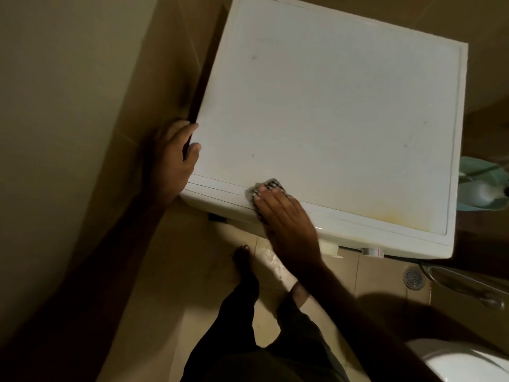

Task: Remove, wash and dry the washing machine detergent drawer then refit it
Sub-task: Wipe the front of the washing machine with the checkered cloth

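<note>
From my seat I am looking straight down on the washing machine (330, 119), and the detergent drawer itself is not showing as a separate piece; I am judging it sits closed in the front panel at the machine's seven o'clock corner, below the seam line, though I cannot tell for sure. The right hand (286, 221) is lying flat with its fingers straight, pressing a checked cloth (265, 190) onto the front edge of the lid at six o'clock. The left hand (176, 158) is curling its fingers over the lid's nine o'clock edge, gripping it to steady the body. Bare feet are standing on the tiled floor (165, 271) below. At three o'clock a green basin (473, 172) is peeking out, a floor drain (413, 277) at five. This is looking like a final wipe-down, or drying around the drawer front. Next I would be checking the drawer is seated flush.
</note>
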Tool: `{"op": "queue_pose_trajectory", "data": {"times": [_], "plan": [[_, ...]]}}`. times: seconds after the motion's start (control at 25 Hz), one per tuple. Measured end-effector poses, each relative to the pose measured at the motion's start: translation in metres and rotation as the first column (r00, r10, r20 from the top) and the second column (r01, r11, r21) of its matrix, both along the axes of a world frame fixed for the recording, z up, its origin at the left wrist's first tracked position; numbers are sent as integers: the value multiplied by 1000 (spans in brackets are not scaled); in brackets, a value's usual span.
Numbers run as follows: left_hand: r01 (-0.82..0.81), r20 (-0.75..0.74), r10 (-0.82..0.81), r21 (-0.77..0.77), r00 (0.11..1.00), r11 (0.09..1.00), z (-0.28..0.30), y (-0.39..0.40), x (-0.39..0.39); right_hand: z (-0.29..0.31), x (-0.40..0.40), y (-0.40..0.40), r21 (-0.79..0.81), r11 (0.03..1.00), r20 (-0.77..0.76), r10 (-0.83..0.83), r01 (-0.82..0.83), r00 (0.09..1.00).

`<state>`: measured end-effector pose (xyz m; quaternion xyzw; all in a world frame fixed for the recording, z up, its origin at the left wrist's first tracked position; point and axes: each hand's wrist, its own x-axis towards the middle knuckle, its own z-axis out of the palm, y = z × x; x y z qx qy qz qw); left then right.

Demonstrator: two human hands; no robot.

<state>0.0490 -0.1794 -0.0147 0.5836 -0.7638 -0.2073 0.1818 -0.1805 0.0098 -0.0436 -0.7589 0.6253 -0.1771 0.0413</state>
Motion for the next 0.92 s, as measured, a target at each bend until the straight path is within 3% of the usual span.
{"op": "queue_pose_trajectory", "data": {"times": [0.12,0.16,0.24,0.32,0.4,0.52,0.72,0.84,0.92], "plan": [[-72,-105,80,74,991,995,6,1,4,0,11,-11,14,984,16,-178,177,984],[-108,-150,125,114,981,988,7,2,6,0,30,-26,14,985,-8,-170,170,985],[-187,-290,262,261,921,947,10,5,10,-3,76,-62,37,999,-41,-8,9,999],[-219,-428,423,448,799,867,12,9,13,-5,108,-89,44,987,-68,158,-155,985],[-203,-478,520,568,708,798,15,12,16,-9,107,-92,50,963,-120,270,-266,955],[-158,-509,554,627,659,763,18,22,19,-2,62,-81,62,901,-182,433,-429,883],[-136,-535,638,698,554,703,24,24,18,3,80,-136,78,979,-44,190,-187,981],[-194,-502,713,734,490,650,29,19,10,-3,101,-156,80,918,-60,394,-389,917],[-174,-540,647,680,539,712,27,19,10,-5,92,-166,78,915,-97,402,-395,911]]}}
